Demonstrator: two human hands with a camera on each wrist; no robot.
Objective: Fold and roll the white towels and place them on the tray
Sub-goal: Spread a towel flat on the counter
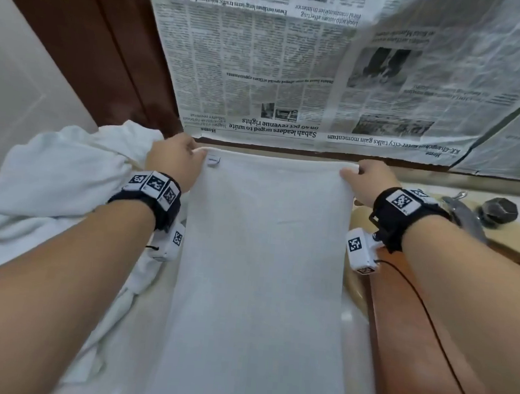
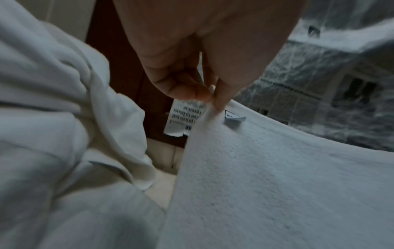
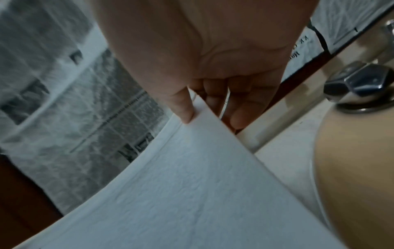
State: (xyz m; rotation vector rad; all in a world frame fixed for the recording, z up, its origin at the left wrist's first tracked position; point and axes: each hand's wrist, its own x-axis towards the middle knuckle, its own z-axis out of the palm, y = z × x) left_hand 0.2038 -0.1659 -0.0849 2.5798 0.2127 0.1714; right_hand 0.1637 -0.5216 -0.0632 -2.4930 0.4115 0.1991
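— Where do we stand with the long white terry towel (image 1: pixel 261 275)?

— We hold it stretched out lengthwise over the pale stone table (image 1: pixel 142 337), running from the far edge toward our body. Our left hand (image 1: pixel 177 158) pinches the far left corner between thumb and fingertip, just beside the small sewn label (image 2: pixel 233 118); our right hand (image 1: pixel 367 179) pinches the far right corner, thumb on top and fingers curled beneath. Both grips are closed on the cloth.

— Why by the two corners?

— We judge it keeps the short edge taut and square, so the strip lies flat before the next fold or the roll begins. A slack corner would likely skew the roll.

— And the rest of the laundry?

— A rumpled heap of white cloth (image 1: pixel 49 184) waits at our left, touching the left forearm, seemingly kept aside so only one piece is worked at a time. Upside-down newspaper sheets (image 1: pixel 280 57) cover the wall just behind the towel's far edge. A chrome tap with a dark faceted knob (image 1: pixel 499 210) and the tan basin (image 3: pixel 351 168) sit to our right, apart from the towel.

— The tray?

— We cannot see it in any view; no finished roll shows either, so we judge the work early.
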